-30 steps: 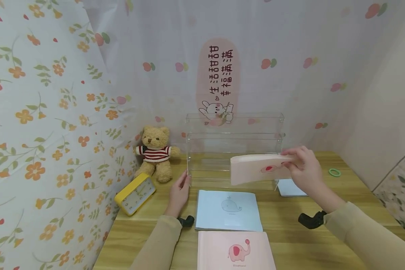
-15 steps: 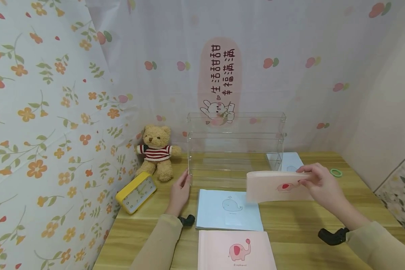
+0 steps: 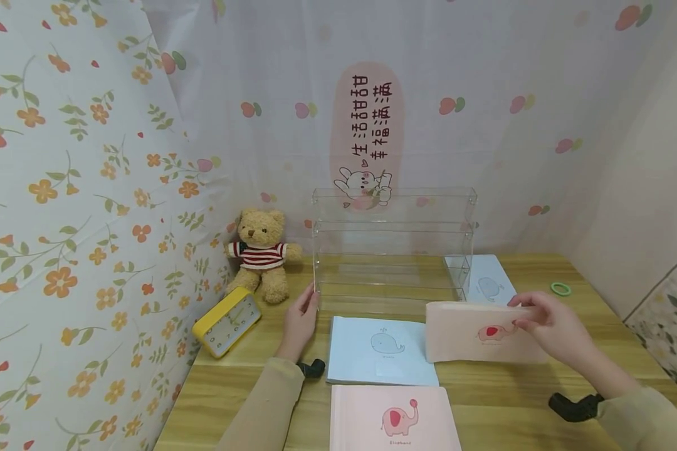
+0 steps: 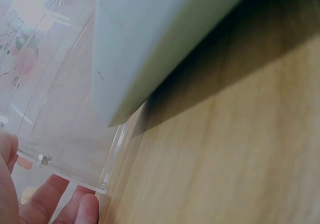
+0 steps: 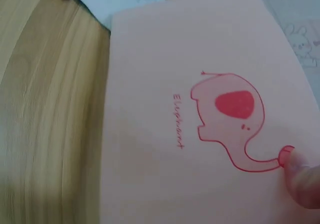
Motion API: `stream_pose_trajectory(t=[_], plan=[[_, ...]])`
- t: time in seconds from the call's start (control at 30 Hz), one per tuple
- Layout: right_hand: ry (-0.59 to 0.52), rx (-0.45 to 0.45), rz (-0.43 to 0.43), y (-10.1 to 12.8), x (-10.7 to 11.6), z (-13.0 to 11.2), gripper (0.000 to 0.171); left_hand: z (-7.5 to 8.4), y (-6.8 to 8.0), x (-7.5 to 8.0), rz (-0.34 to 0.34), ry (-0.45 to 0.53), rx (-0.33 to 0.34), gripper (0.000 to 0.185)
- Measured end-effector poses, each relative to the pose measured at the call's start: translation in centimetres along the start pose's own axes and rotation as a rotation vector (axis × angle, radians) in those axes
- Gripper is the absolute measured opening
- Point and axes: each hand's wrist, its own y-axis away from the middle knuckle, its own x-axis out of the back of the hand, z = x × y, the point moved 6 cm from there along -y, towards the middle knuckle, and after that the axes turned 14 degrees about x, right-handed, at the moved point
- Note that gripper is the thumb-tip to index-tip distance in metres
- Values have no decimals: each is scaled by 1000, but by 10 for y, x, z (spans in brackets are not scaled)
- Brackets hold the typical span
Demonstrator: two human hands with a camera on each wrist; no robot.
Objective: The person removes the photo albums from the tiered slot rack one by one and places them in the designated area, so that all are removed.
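Fingers (image 3: 521,311) of the right hand (image 3: 553,326) pinch the right end of a pink elephant notebook (image 3: 474,333), held on edge just above the table (image 3: 519,394) at the centre right of the head view, its left end overlapping a blue whale notebook (image 3: 379,351) lying flat. The left hand (image 3: 300,322) rests with straight fingers against the lower left corner of a clear acrylic shelf (image 3: 393,241) at mid-frame. A second pink notebook (image 3: 393,418) lies at the bottom centre, another blue notebook (image 3: 488,282) to the right behind the shelf, a teddy bear (image 3: 261,254) and yellow clock (image 3: 226,322) to the left. In the left wrist view, fingertips (image 4: 45,201) at the lower left touch the shelf's clear corner (image 4: 75,149), the blue notebook's edge (image 4: 145,43) above. In the right wrist view, a thumb (image 5: 302,179) at the lower right presses the pink cover (image 5: 200,119) by the elephant's trunk.
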Motion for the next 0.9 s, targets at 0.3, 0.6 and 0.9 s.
stream_pose_trajectory(t=[0.3,0.6,0.9], plan=[[8,7,-29,9,6,25,32,-1,0,1,4,-13,-1,43],[5,-18,-117,13,5,39,35,-3,0,0,-4,-8,18,44],[23,-11,-186,9,6,49,40,1,2,1,2,-10,12,43]])
